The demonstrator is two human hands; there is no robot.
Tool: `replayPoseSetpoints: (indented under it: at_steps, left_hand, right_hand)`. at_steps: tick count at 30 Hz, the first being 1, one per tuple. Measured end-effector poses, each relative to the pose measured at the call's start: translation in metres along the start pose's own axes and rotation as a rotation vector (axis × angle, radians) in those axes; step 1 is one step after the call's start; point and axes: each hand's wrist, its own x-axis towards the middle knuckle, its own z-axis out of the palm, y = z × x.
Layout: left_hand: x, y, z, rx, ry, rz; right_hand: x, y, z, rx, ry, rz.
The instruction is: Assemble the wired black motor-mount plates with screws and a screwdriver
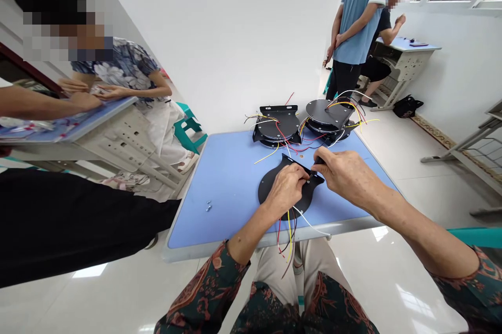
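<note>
The black metal plate [269, 187] is clasped by the left hand [284, 190]; the right hand [345, 172] reaches across, pinching its edge.

Left hand [284, 190] grips black metal plate [303, 199] above blue table [231, 193]; right hand [345, 174] pinches small dark item [318, 161] at plate's upper edge. Coloured wires [289, 232] dangle past table edge. Two wired black assemblies [277, 125] beyond; screws [208, 206] left.
</note>
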Motion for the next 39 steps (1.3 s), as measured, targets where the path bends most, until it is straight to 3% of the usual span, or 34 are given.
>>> replayPoseSetpoints:
  at_steps: [11,16,23,32,39]
  left_hand:
    - [0.001,0.001,0.003,-0.018,-0.013,0.011]
    - [0.002,0.003,0.002,-0.006,-0.017,-0.048]
    - [0.001,0.01,-0.005,-0.033,-0.007,-0.159]
    - [0.002,0.019,-0.01,-0.016,-0.015,-0.116]
    - [0.009,0.015,-0.006,-0.075,0.035,-0.149]
  right_hand:
    - [-0.015,0.003,0.008,0.094,0.099,0.093]
    - [-0.012,-0.004,0.006,0.062,0.06,0.069]
    - [-0.005,-0.015,-0.005,-0.002,-0.11,0.058]
    - [0.013,-0.025,-0.01,-0.097,-0.198,0.113]
    - [0.009,-0.028,-0.008,-0.105,-0.138,0.159]
